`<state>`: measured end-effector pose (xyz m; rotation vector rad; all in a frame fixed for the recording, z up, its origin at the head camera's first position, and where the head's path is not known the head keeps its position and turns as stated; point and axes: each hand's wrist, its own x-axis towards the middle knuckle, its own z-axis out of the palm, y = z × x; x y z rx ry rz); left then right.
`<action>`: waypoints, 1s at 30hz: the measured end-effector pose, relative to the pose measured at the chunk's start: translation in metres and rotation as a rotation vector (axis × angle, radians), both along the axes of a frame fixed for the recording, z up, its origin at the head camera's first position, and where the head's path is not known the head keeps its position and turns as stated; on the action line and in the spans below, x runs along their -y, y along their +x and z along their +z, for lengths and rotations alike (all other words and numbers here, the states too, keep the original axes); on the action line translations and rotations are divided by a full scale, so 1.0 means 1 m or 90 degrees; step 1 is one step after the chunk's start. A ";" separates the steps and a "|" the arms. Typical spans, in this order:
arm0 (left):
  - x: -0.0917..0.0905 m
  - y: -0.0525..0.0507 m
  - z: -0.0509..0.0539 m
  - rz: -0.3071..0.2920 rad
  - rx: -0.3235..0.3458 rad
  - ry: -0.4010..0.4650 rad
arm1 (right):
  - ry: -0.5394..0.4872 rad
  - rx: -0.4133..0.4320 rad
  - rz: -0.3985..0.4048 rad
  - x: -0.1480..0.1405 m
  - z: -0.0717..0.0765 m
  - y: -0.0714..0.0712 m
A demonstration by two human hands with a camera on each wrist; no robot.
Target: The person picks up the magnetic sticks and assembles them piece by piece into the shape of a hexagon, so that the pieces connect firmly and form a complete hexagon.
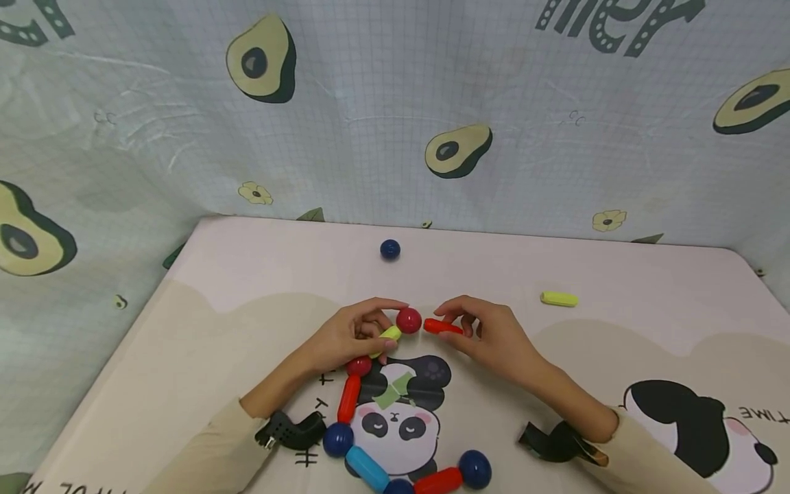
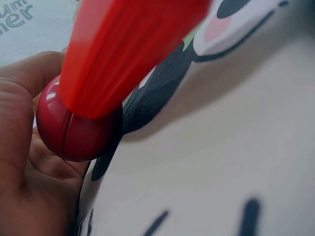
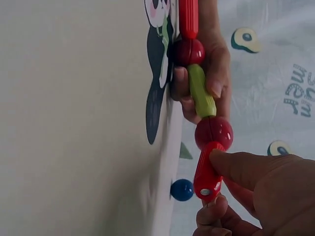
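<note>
My left hand pinches a yellow-green rod, its index finger touching the dark red ball at the rod's far end. From the rod's near end a chain runs back: another dark red ball, a red rod, a blue ball, a light blue rod, a second blue ball, a red rod and a blue ball. Between thumb and fingers, my right hand holds a loose red rod, one end close against the upper red ball; contact is unclear.
A lone blue ball lies near the table's back edge. One yellow-green rod rests at the back right. The table carries a printed panda cover, and a patterned curtain hangs behind it.
</note>
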<state>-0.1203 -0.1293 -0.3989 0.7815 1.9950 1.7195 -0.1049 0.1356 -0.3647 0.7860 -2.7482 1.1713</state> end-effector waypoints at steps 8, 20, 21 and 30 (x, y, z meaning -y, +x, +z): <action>-0.001 0.001 0.001 0.001 -0.008 -0.003 | -0.010 0.004 0.009 0.007 -0.001 -0.001; -0.003 0.004 0.005 0.050 0.017 -0.008 | -0.023 0.038 0.067 0.021 0.001 -0.014; -0.003 0.004 0.004 0.055 0.020 0.000 | -0.023 0.044 0.072 0.022 0.001 -0.015; -0.001 0.003 0.001 0.066 0.008 -0.011 | 0.000 0.093 0.119 0.026 0.006 -0.028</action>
